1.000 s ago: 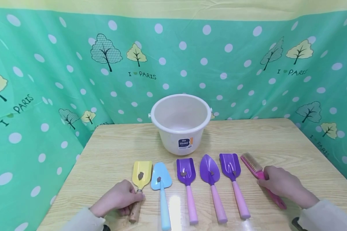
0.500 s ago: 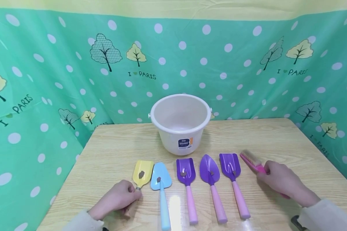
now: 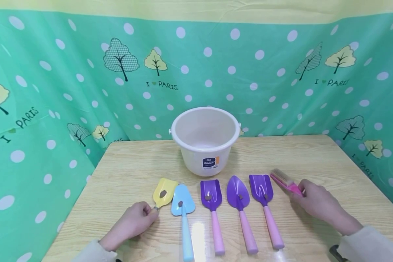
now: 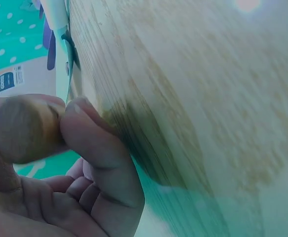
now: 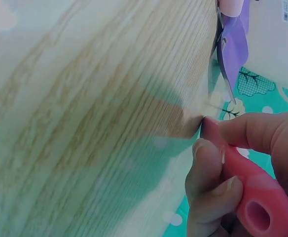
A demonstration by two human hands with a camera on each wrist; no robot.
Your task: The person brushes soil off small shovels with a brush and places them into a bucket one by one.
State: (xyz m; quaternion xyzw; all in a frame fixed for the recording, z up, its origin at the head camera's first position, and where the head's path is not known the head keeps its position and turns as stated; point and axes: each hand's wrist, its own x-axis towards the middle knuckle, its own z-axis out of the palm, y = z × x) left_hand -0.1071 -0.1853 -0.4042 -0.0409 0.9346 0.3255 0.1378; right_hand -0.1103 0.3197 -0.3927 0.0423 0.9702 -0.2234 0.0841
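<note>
On the left of the table, my left hand (image 3: 135,221) pinches the wooden handle (image 4: 28,129) of a yellow shovel (image 3: 165,191). Its blade tilts right, close against a light blue trowel (image 3: 182,199). At the right, my right hand (image 3: 317,202) grips the handle of a pink brush (image 3: 289,185), whose bristles face up. In the right wrist view the brush handle (image 5: 265,197) ends in a hole, with thumb and fingers around it. Each hand covers most of the handle in the head view.
Between the hands lie a purple square shovel (image 3: 211,194), a purple pointed trowel (image 3: 238,193) and another purple shovel (image 3: 261,187), all pink-handled. Behind them stands a white bucket (image 3: 196,160) on the wooden table (image 3: 124,163). A green dotted curtain (image 3: 216,69) hangs behind.
The yellow shovel has turned to the right and its handle has lifted within my left hand. The brush has shifted slightly up and left with my right hand, its handle end now hidden.
</note>
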